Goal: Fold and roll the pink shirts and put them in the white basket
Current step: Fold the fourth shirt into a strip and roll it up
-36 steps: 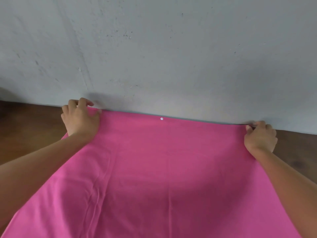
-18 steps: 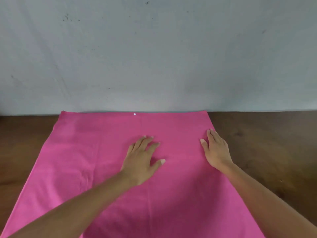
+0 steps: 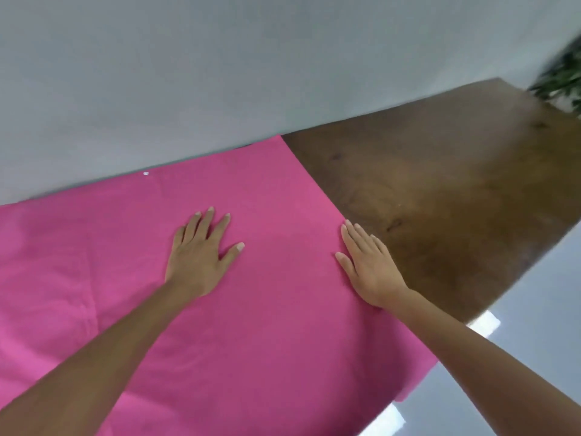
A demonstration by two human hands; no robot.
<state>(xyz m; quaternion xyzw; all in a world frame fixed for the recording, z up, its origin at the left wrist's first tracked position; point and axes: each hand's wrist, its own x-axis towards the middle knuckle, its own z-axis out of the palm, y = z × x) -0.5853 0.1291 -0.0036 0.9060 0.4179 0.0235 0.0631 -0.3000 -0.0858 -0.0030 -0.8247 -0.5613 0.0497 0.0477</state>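
Both hands flat, fingers (image 3: 206, 225) spread, on the smooth pink cotton shirt (image 3: 267, 325), right hand (image 3: 369, 267) nearest its right edge on the dark wooden worktop (image 3: 440, 190).

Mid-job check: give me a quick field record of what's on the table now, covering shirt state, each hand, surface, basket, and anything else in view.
shirt: pink shirt spread flat on the table, far edge along the wall, small white button near that edge
left hand: open, flat on the shirt's middle, fingers spread
right hand: open, flat at the shirt's right edge
surface: brown wooden table, bare to the right of the shirt
basket: not in view
other: grey wall; blurred green plant at far right
fold state: no roll visible yet
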